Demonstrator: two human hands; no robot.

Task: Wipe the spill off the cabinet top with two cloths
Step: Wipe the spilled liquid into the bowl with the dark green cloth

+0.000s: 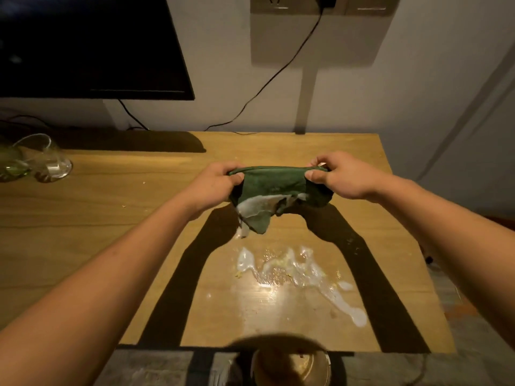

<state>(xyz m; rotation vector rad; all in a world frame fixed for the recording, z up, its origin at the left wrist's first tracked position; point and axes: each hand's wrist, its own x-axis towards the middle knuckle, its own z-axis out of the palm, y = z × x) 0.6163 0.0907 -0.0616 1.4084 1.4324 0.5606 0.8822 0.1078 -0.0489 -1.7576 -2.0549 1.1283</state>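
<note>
A dark green cloth (274,188) with a whitish patch along its lower part hangs stretched between both hands above the wooden cabinet top (111,218). My left hand (220,181) pinches its left corner and my right hand (335,175) pinches its right corner. Its lower tip dangles close to the wood. Nearer to me a whitish wet spill (295,271) with small yellowish crumbs spreads across the cabinet top toward the right front. Only one cloth is in view.
Two glass vessels (41,162) stand at the far left of the top. A dark screen (89,45) hangs on the wall above them, with a black cable (278,71) running to a wall socket. A round metal bin (289,366) sits below the front edge.
</note>
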